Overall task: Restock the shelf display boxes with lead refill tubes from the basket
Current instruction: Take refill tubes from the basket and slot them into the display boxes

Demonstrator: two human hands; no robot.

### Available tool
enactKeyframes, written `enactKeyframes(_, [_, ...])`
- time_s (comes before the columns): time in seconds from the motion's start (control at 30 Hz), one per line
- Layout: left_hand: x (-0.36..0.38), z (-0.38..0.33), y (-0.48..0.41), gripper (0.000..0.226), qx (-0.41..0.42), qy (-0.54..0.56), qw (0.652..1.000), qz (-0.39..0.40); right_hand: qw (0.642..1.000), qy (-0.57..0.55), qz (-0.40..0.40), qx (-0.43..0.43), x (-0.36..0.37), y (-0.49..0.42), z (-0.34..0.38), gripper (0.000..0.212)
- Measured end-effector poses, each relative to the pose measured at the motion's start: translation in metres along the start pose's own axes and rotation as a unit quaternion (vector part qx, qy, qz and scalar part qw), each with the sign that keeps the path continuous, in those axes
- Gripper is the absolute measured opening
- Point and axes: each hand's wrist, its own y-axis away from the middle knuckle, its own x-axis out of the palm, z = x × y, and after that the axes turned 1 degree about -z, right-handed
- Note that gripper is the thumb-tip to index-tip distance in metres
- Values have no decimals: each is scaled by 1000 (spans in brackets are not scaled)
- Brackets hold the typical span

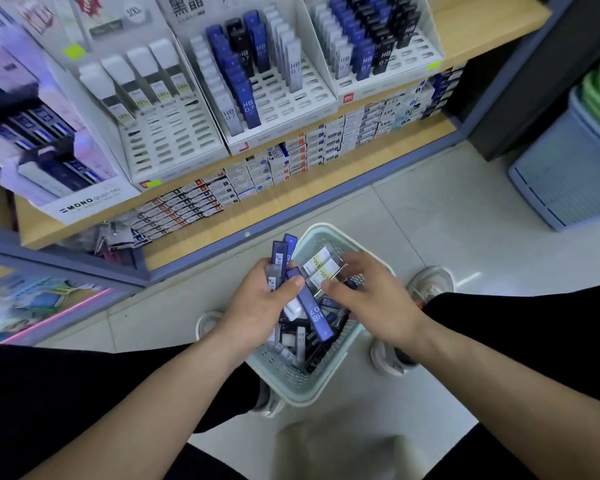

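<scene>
Blue plastic lead refill tubes (280,258) gripped in left hand (257,303); white-labelled tubes (321,268) pinched by right hand (374,299), above pale green plastic basket (293,389) on floor (430,220) near shelf's (291,206) front edge. Early days, likely: basket well stocked, white slotted cardboard display boxes (291,95) showing many vacant slots.

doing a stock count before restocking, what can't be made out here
Head view only:
- Basket contents: left hand and right hand cover most tubes; no count.
- Blue tubes in the left hand: fingers hide how many.
- White-labelled tubes in the right hand: small print unreadable.
- MONO display box: motion-blurred.
- Middle display box: top cut off by the frame edge.
</scene>
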Motion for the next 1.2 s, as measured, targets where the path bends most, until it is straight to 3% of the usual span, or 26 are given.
enactKeyframes(0.13, [7,-14,13,12,-1,72,997,-21,984,-167,-25,57,-5,13,17,73])
enactKeyframes(0.23, [16,-19,14,11,-6,115,993,-27,976,-214,9,42,-4,14,20,52])
enactKeyframes(0.4, [19,-14,11,23,-3,111,994,9,978,-207,3,-15,-4,12,14,33])
enactKeyframes(0.53, [21,-12,6,33,8,84,996,42,981,-187,38,-40,-5,5,12,33])
enactKeyframes(0.67, [25,-7,-3,20,4,66,997,47,987,-129,69,-69,-9,-5,8,31])
enactKeyframes(0.8, [30,-7,-11,28,6,76,996,45,990,-98,63,-74,-6,-11,6,31])
enactKeyframes(0.9, [33,-6,-18,22,22,54,997,43,992,-97,32,-73,-2,-14,2,26])
enactKeyframes(1.2, [34,-8,-23,20,23,62,997,27,981,-193,1,-23,0,-11,7,25])
